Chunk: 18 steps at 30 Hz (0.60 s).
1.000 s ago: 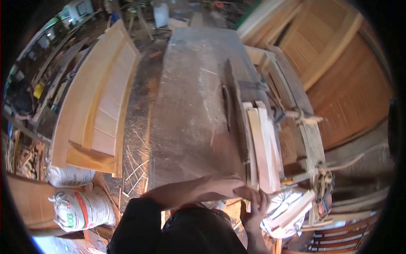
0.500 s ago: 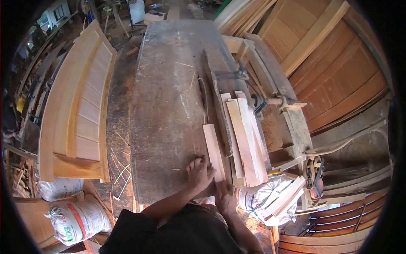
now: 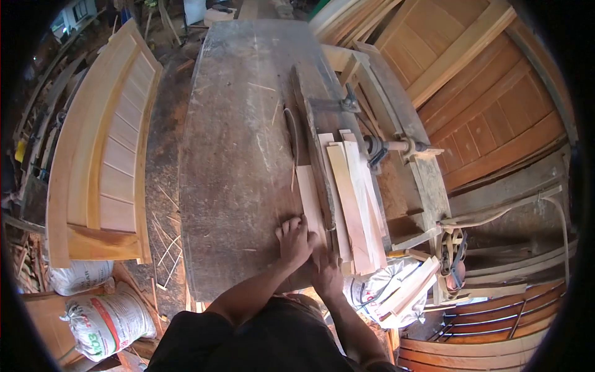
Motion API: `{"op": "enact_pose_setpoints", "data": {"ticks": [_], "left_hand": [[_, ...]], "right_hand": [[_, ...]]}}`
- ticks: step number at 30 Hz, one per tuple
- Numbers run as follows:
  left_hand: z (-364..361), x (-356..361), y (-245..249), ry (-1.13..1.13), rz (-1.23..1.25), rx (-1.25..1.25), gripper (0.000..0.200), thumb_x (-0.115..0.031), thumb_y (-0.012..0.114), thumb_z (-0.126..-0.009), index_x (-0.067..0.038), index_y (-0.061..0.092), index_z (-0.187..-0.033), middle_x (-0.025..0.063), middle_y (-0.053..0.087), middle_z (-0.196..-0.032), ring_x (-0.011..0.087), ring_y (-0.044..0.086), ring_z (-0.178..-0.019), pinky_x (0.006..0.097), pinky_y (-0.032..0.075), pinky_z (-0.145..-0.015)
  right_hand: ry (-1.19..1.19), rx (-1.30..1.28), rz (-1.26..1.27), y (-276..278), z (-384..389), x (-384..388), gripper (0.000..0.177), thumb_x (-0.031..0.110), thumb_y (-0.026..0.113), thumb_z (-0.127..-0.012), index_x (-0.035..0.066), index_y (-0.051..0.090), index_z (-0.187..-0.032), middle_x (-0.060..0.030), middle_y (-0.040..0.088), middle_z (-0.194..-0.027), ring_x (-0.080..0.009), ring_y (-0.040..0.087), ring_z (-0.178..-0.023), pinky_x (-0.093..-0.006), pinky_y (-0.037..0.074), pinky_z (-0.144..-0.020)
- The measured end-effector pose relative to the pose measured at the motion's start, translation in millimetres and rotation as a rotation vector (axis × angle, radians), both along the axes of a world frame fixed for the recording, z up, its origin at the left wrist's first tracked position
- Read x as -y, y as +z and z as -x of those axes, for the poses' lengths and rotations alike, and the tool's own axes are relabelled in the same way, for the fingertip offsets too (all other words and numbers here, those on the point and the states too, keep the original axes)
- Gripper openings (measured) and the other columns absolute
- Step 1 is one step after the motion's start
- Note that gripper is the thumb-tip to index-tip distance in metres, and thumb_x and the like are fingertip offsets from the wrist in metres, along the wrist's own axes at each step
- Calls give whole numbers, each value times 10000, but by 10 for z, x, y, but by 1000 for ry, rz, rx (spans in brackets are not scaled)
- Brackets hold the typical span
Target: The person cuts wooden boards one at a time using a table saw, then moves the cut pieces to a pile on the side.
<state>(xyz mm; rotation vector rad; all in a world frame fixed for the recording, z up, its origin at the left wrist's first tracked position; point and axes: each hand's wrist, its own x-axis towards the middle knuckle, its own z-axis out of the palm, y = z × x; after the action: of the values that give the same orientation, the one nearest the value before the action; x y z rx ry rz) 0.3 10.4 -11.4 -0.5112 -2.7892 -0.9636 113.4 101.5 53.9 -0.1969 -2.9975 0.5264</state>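
Note:
A pale wooden strip (image 3: 310,195) lies flat on the worn wooden tabletop (image 3: 229,155), alongside a dark straight board (image 3: 314,152). My left hand (image 3: 295,243) rests at the strip's left side, fingers apart and bent onto the tabletop, thumb against the wood. At the near end, my right hand (image 3: 328,277) grips the strip, its fingers partly covering that end. Just beyond the far end stands a thin, curved dark piece (image 3: 291,133). Several more pale strips (image 3: 352,204) are stacked right of the dark board.
Clamps (image 3: 351,100) hold the dark board at the right side. A panelled wooden door (image 3: 102,161) stands left of the table, and more doors (image 3: 489,105) lean at the right. Filled sacks (image 3: 110,322) sit at lower left. Offcuts (image 3: 409,291) lie on a sack at lower right.
The strip has slid forward along the dark board, its far end now closer to the curved piece. Both hands have moved forward with it. The whole view has shifted slightly.

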Motion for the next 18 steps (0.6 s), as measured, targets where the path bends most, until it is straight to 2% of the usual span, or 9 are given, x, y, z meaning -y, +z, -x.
{"op": "enact_pose_setpoints", "data": {"ticks": [2,5,8,9,12,15,18], "left_hand": [[111,-25,9,12,-9,16,564,-320,636,-912,-4,582,-1376,143,595,-1218,355,524,-1162,552,367,-971],[274,-43,5,41,-39,-2,537,-292,649,-912,-5,604,-1363,139,594,-1202,350,526,-1163,547,369,-984],[177,13,38,16,-16,19,544,-294,682,-914,-8,605,-1371,135,593,-1195,340,520,-1169,535,361,-1002],[37,28,-54,5,-6,10,549,-300,689,-912,-10,607,-1371,135,595,-1190,338,518,-1171,533,358,-1006],[-72,63,3,-14,-41,55,542,-302,701,-910,-37,620,-1376,119,592,-1197,331,500,-1186,529,343,-999],[-60,28,11,-9,-74,74,545,-284,707,-907,-54,622,-1393,115,582,-1212,343,489,-1187,526,333,-993],[-52,15,13,-3,-73,63,531,-257,713,-896,-55,627,-1380,106,588,-1196,335,496,-1179,526,335,-982]], "right_hand": [[-6,6,-36,-20,135,11,478,197,668,-920,29,563,-1356,-257,568,-1225,-506,572,-1089,-594,524,-883],[-114,119,-40,-233,275,-16,477,267,659,-922,73,584,-1350,-177,591,-1222,-421,547,-1173,-514,507,-945],[-112,163,-26,-169,469,13,476,270,649,-929,77,580,-1358,-190,583,-1213,-456,540,-1190,-518,535,-949],[-124,214,-27,-218,511,-15,477,271,638,-932,53,576,-1352,-207,565,-1273,-469,529,-1215,-526,548,-976],[130,125,-125,-529,464,-271,506,252,634,-928,30,563,-1377,-219,538,-1393,-452,521,-1245,-523,533,-1010],[220,96,172,-60,221,-317,583,272,717,-915,-3,561,-1405,-220,529,-1477,-377,541,-1296,-516,461,-1084],[416,249,-210,-58,250,-417,695,323,751,-903,12,518,-1480,-192,498,-1541,-374,497,-1366,-491,406,-1144]]}}
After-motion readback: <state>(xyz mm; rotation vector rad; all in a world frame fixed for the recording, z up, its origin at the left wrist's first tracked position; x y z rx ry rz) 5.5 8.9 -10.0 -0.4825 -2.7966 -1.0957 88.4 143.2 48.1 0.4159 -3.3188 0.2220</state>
